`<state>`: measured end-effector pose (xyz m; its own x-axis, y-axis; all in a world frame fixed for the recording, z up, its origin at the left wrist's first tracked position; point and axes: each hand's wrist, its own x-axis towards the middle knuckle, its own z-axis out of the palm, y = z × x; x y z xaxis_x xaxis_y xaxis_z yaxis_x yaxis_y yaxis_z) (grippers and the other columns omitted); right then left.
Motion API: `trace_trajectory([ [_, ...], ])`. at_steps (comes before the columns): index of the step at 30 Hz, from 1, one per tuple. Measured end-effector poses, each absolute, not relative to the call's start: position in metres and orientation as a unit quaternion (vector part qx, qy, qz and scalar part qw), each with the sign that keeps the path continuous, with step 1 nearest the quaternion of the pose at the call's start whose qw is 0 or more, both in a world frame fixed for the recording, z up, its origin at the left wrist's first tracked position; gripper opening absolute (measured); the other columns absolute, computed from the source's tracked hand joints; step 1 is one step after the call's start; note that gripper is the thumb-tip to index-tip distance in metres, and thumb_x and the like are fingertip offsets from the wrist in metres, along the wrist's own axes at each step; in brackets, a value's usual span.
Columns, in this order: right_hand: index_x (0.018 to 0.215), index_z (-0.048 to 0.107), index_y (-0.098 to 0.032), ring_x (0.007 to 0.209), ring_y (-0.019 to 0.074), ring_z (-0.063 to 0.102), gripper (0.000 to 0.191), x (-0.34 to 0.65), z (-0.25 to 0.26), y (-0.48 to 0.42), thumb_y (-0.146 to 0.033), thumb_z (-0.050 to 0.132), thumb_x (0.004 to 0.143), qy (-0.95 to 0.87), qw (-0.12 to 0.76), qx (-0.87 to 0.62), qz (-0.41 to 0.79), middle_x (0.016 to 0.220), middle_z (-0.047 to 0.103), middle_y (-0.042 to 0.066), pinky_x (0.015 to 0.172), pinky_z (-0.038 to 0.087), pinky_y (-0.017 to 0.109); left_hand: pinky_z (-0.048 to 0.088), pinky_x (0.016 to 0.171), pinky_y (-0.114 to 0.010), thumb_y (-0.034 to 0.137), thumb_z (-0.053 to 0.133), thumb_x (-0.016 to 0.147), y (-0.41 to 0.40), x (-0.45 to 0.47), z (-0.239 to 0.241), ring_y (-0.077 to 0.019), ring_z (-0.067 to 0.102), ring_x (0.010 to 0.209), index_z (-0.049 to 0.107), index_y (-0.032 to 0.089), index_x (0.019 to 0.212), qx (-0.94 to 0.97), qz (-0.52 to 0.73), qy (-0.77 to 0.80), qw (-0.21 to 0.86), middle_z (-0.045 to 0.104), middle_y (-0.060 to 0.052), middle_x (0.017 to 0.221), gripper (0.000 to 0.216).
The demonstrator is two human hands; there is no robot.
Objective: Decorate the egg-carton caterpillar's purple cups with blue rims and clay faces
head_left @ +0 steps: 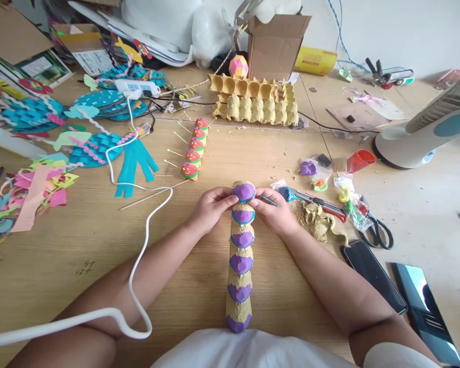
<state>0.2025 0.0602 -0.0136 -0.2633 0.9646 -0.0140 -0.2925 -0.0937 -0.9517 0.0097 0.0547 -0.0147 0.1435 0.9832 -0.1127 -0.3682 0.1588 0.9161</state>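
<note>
A long egg carton strip [247,252] lies lengthwise in front of me, its near end close to my white shirt. Purple clay [242,239] covers part of each bump, and thin blue lines edge several of them. My left hand [214,207] pinches the left side of the farthest bump with thumb and fingers. On the opposite side, my right hand [275,210] has its thumb and fingers closed at the bump's edge. A thin blue clay strand [269,201] sticks out to the right from between those fingers.
A painted carton caterpillar [193,150] with stick legs stands farther back, before egg cartons [262,109]. Right lie a utility knife [320,204], carton scraps [317,221], scissors [379,231], a phone [374,276] and a fan [417,130]. A white cable [147,225] crosses the left side.
</note>
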Motion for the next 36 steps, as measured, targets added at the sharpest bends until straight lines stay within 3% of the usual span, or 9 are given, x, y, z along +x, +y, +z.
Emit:
trace_trajectory([
  [5,0.086,0.080,-0.024,0.078,0.0160,0.067,0.030,0.203,-0.009,0.060,-0.049,0.091,0.073,-0.526,0.496,-0.385,0.574,0.087,0.078,0.000,0.079,0.058,0.030,0.056,0.073,-0.029,0.052,0.092,0.067,0.054,0.006,-0.012,-0.0177,0.069,0.076,0.081,0.016,0.087,0.477,0.514,0.421,0.575,0.078,-0.005,0.082,0.043],
  [10,0.089,0.081,-0.024,0.078,0.0175,0.068,0.028,0.206,-0.003,0.059,-0.049,0.087,0.078,-0.577,0.486,-0.386,0.531,0.085,0.077,0.001,0.075,0.058,0.030,0.057,0.080,-0.031,0.050,0.087,0.076,0.051,0.006,-0.008,-0.0214,0.072,0.086,0.083,0.017,0.095,0.540,0.498,0.459,0.499,0.082,-0.007,0.093,0.038],
  [16,0.084,0.081,-0.022,0.068,0.0157,0.060,0.029,0.206,-0.001,0.059,-0.051,0.085,0.080,-0.624,0.470,-0.410,0.470,0.072,0.070,0.000,0.064,0.051,0.028,0.054,0.075,-0.028,0.050,0.082,0.082,0.049,0.005,-0.009,-0.0192,0.069,0.080,0.084,0.018,0.093,0.578,0.480,0.485,0.448,0.080,-0.005,0.087,0.033],
  [19,0.083,0.081,-0.022,0.068,0.0154,0.060,0.030,0.205,-0.001,0.059,-0.051,0.086,0.079,-0.622,0.471,-0.416,0.467,0.073,0.070,0.000,0.064,0.050,0.028,0.055,0.078,-0.028,0.050,0.086,0.078,0.052,0.005,-0.012,-0.0183,0.070,0.082,0.083,0.018,0.091,0.538,0.494,0.461,0.505,0.080,-0.004,0.088,0.035],
  [25,0.082,0.080,-0.023,0.069,0.0163,0.060,0.030,0.205,0.001,0.059,-0.052,0.085,0.080,-0.593,0.485,-0.426,0.481,0.074,0.072,0.000,0.064,0.051,0.029,0.059,0.076,-0.026,0.051,0.092,0.072,0.055,0.009,-0.014,-0.0168,0.073,0.084,0.081,0.019,0.104,0.351,0.455,0.334,0.747,0.080,-0.005,0.094,0.047],
  [30,0.090,0.079,-0.024,0.084,0.0194,0.066,0.035,0.206,-0.004,0.061,-0.058,0.074,0.088,-0.573,0.490,-0.412,0.512,0.088,0.075,0.003,0.079,0.054,0.033,0.058,0.067,-0.021,0.041,0.096,0.069,0.055,0.010,-0.013,-0.0121,0.070,0.073,0.079,0.015,0.089,0.286,0.486,0.336,0.755,0.077,-0.003,0.085,0.037],
  [33,0.092,0.076,-0.024,0.074,0.0161,0.060,0.031,0.206,-0.008,0.061,-0.052,0.066,0.095,-0.510,0.542,-0.405,0.531,0.078,0.068,0.001,0.073,0.049,0.031,0.059,0.065,-0.021,0.040,0.095,0.071,0.056,0.009,-0.013,-0.0120,0.070,0.071,0.077,0.015,0.091,0.274,0.486,0.329,0.762,0.076,-0.002,0.083,0.037],
  [36,0.093,0.070,-0.024,0.063,0.0136,0.054,0.014,0.207,-0.007,0.059,-0.038,0.071,0.091,-0.459,0.590,-0.363,0.557,0.066,0.060,-0.004,0.067,0.043,0.029,0.060,0.066,-0.023,0.040,0.095,0.072,0.056,0.008,-0.012,-0.0125,0.071,0.070,0.075,0.016,0.092,0.266,0.478,0.325,0.771,0.076,-0.001,0.085,0.037],
])
